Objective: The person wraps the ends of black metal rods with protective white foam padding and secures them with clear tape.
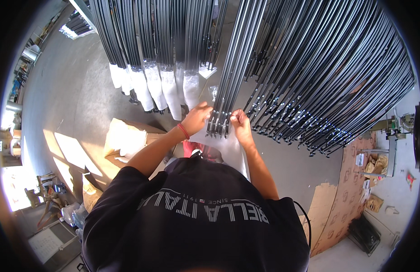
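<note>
A bundle of long black rods (236, 54) hangs down in front of me, their small hooked ends between my hands. Behind and below those ends is a thin white sheet or sleeve (232, 148) that spreads down toward my lap. My left hand (197, 119), with a red band at the wrist, is closed at the left of the rod ends, seemingly on the sheet's upper edge. On the other side my right hand (241, 126) is closed in a pinch, thumb uppermost, at the sheet's right edge. The fingertips are partly hidden.
Left of the bundle hang more black rods with white wrapped lower ends (169, 90). Many bare black rods (318, 90) crowd the right side. An open cardboard box (111, 143) with white material stands at my left. Flattened cardboard (330, 213) lies at the right.
</note>
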